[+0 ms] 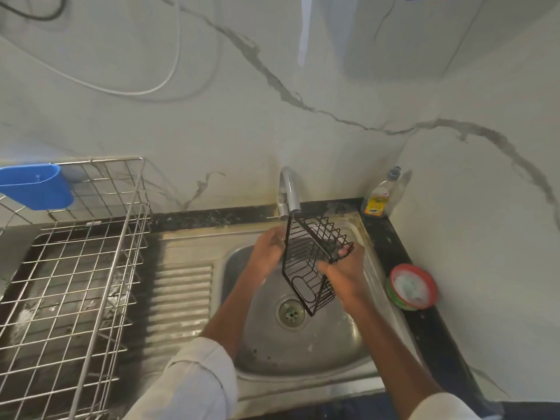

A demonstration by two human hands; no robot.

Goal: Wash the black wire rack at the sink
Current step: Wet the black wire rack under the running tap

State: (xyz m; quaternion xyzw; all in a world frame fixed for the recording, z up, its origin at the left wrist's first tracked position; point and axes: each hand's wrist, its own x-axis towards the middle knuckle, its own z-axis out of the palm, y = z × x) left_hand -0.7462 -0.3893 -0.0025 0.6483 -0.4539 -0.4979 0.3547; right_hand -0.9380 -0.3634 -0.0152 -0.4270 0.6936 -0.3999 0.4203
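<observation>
While tilted on edge above the steel sink (333, 356), held between both hands: black wire rack (309, 262), its top corner just under the spout of the tap (289, 192), its lower corner hanging over the drain (291, 312). Left hand (268, 256) against the rack's left side, fingers curled round the frame edge. Right hand (345, 272) on the right side, fingers hooked through the wires, one fingertip showing through the mesh near the far corner. Cannot tell whether water runs from the tap. Pale sleeves rolled up on both forearms.

To the left of the basin, ribbed steel draining board (181, 295), and beside that a large silver wire dish rack (91, 283) standing on the dark desk (424, 325). Blue plastic holder (36, 186) hooked on the dish rack's back rim. In the far right corner of the desk, against the wall, clear bottle of dish liquid (380, 197) with yellow label and grey cap, upright. Nearer along the right strip of desk, round tub (412, 287) with red rim and green side, whitish contents inside. Behind everything, pale marble-patterned wall (303, 131) with grey veins, white cable (127, 89) looping across it at upper left.
</observation>
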